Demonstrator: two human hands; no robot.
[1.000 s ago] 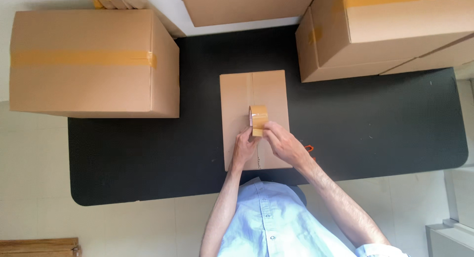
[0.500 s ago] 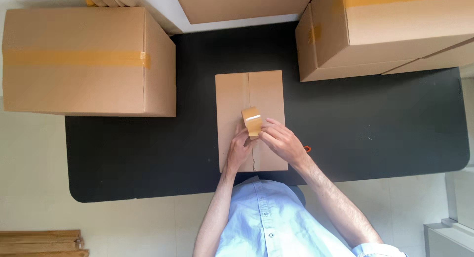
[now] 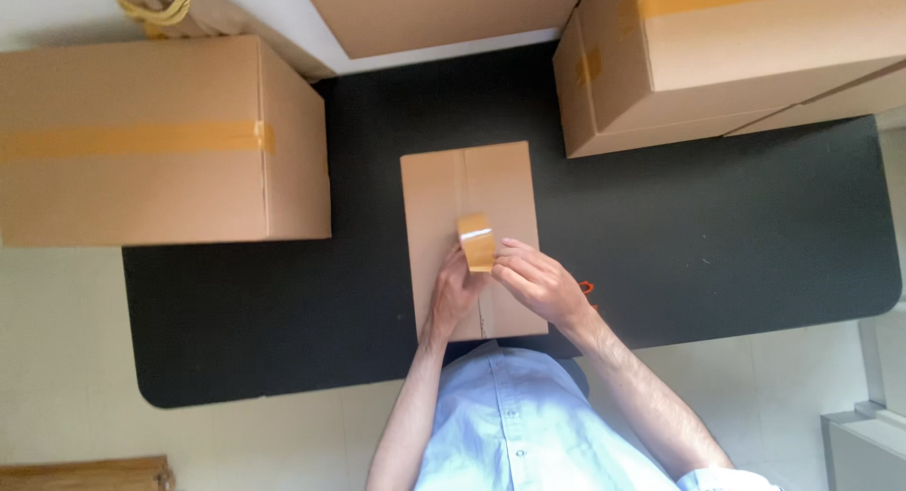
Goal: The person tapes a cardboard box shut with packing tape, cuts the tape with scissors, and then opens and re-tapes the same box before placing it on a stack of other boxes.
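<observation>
While the left hand [image 3: 455, 291] presses the flat cardboard box [image 3: 472, 184], the right hand [image 3: 534, 281] pinches a glossy tan tape roll [image 3: 477, 242].

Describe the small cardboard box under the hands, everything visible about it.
The small cardboard box is plain brown, rectangular, and lies flat on the black table, long side running away from the person. Its two top flaps are shut, meeting in a centre seam that looks untaped at the far end. A roll of tan tape stands on edge over the seam. The left hand rests on the lid beside the roll; the right hand holds the roll and covers the near right part.
</observation>
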